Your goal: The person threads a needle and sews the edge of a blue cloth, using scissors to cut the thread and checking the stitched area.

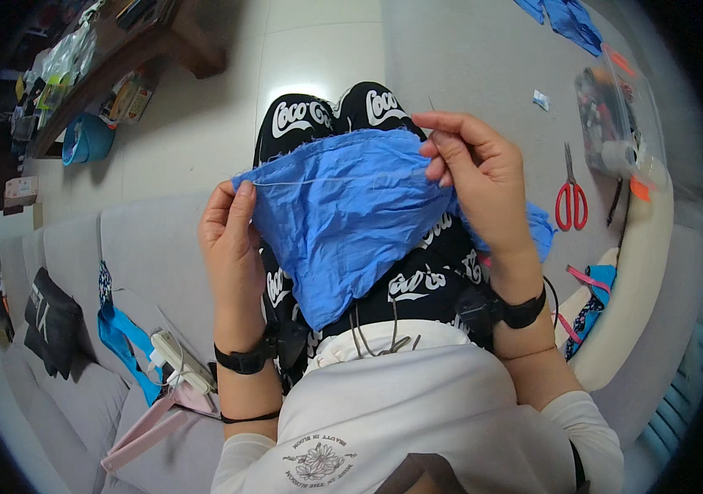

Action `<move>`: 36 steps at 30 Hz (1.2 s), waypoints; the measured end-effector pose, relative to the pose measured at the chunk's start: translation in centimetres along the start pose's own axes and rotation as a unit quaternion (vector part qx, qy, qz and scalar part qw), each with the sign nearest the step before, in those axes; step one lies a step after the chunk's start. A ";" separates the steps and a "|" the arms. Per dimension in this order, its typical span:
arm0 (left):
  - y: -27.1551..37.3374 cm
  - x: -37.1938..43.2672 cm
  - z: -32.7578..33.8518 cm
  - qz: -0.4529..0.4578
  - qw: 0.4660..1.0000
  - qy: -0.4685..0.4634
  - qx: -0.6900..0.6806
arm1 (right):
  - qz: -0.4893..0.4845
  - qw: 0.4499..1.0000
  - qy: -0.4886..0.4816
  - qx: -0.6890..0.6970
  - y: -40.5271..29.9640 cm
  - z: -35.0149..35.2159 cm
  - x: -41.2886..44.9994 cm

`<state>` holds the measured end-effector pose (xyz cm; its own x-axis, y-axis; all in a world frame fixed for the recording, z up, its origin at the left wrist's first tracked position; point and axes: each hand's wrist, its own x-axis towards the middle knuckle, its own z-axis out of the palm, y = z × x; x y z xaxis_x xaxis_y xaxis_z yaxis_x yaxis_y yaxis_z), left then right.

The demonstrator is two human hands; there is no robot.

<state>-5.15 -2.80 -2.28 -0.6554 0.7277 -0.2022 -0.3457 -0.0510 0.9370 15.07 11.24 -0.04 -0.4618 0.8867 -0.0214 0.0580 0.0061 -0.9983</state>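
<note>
A wrinkled piece of blue cloth (345,216) lies over my lap, with a frayed upper edge and a line of stitches along it. At its left corner my left hand (231,228) pinches the fabric between thumb and fingers. A pale thread (308,181) runs from that corner across the cloth to my right hand (469,154). My right hand has thumb and fingers pinched together at the cloth's right side; a thin sewing needle (431,104) sticks up by its index finger. What its fingertips grip exactly is partly hidden.
On the grey sofa to the right lie red-handled scissors (572,204), a small packet (541,100) and a clear plastic box (611,123) of sewing supplies. More blue cloth (540,231) is beside my right forearm. A power strip (182,361) with cables rests at the left.
</note>
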 end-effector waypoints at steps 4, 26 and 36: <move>0.8 -0.6 -0.8 -0.005 1.000 0.013 0.016 | -0.213 0.936 0.051 -0.274 1.5 -0.2 1.1; 2.5 -1.4 1.7 -0.074 0.989 -0.048 -0.121 | -0.278 0.935 -0.137 -0.173 -1.9 6.9 0.7; 2.2 -1.2 1.6 -0.073 0.987 -0.054 -0.130 | -0.281 0.934 -0.149 -0.160 -1.5 6.9 0.6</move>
<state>-4.04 -2.68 0.43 -0.5154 0.8080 -0.2855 -0.6009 -0.1033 0.7926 8.60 8.62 1.08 -0.7220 0.5337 0.4402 -0.0287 0.6126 -0.7898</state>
